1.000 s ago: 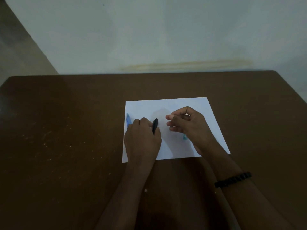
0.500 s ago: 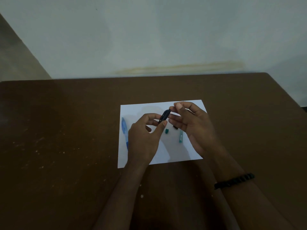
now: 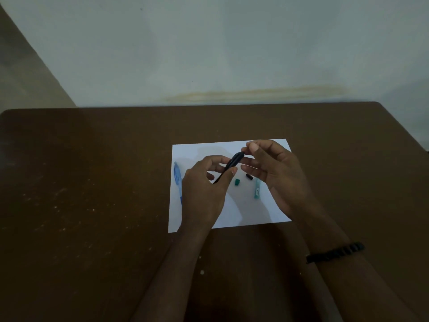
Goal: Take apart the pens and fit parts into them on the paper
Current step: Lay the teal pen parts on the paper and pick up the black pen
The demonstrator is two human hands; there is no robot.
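A white sheet of paper lies on the brown table. Above it my left hand grips a black pen around its lower part, the pen tilted up to the right. My right hand pinches the pen's upper end between thumb and forefinger. A blue pen lies along the paper's left edge. Between my hands on the paper sit a small green piece, a small black piece and a light teal tube.
The brown table reaches a pale wall at the back and carries pale specks on its left side. A black beaded bracelet is on my right wrist.
My left hand lifted the black pen off the paper and tilted it. My right hand came up from the paper and took hold of the pen's top end, uncovering the small parts.
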